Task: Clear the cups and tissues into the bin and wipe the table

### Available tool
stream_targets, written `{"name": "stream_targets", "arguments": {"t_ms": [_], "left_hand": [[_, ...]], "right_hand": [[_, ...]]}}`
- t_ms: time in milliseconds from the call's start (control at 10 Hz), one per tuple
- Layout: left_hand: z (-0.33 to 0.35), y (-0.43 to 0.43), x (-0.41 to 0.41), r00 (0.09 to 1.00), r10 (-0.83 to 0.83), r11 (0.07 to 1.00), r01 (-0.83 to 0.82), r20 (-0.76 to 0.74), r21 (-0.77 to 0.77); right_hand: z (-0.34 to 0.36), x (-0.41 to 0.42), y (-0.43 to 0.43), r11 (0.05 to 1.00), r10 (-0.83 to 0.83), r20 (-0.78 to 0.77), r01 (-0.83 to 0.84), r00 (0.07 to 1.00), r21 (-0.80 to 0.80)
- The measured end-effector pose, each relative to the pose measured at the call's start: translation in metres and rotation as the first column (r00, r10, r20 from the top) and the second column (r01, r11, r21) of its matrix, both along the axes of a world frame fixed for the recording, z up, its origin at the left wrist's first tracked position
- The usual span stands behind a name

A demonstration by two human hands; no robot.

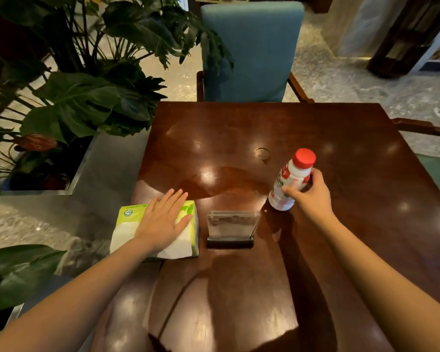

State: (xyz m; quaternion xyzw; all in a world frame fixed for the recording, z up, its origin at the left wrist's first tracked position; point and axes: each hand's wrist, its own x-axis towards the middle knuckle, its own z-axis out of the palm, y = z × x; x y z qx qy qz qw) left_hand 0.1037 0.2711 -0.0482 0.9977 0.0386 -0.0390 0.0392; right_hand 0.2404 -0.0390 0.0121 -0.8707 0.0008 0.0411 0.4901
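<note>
Dark glossy wooden surface [315,128], square, filling the middle of the view. At twelve o'clock, pushed in against its far edge, a teal upholstered chair [252,52]. At nine to eleven o'clock, off the surface, big-leaved plants [87,102] in a metal planter. No bin in view, no cups either.

At eight o'clock on the surface, a soft pack of tissues [127,224], green and white. Just beside it at six o'clock, a clear acrylic sign holder [231,224] in a dark base. At three o'clock, a red-capped bottle [294,179], tilted, base down on the wood. A faint ring mark [262,152] near the centre.

Left hand [163,222]: grip released, palm flat and fingers spread on top of the pack, pressing rather than holding. Right hand [313,191]: grip closed round the bottle's middle, thumb in front, fingers behind.

Best done, probably, by lifting the bottle clear before tilting further, and keeping the pack steady meanwhile so nothing knocked the holder.
</note>
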Motion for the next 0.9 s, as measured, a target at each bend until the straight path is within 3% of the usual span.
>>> {"name": "stream_targets", "arguments": {"t_ms": [300,600,700,900], "left_hand": [[0.007,-0.002,0.002,0.997,-0.001,1.000,0.000,-0.083,-0.005],[0.036,-0.015,-0.018,0.992,-0.055,0.996,0.048,-0.116,-0.070],[0.048,-0.014,-0.027,0.981,-0.087,0.996,0.081,-0.175,-0.037],[0.088,-0.013,-0.043,0.909,-0.128,0.992,0.127,-0.398,-0.029]], "right_hand": [[-0.007,-0.075,-0.027,1.000,-0.005,0.021,0.005,1.000,-0.030],[-0.005,-0.100,-0.020,1.000,-0.005,-0.077,0.006,0.997,0.023],[0.003,-0.110,-0.019,1.000,-0.011,-0.118,0.013,0.993,0.016],[0.051,-0.145,-0.016,0.983,0.034,-0.239,-0.076,0.971,-0.170]]}}
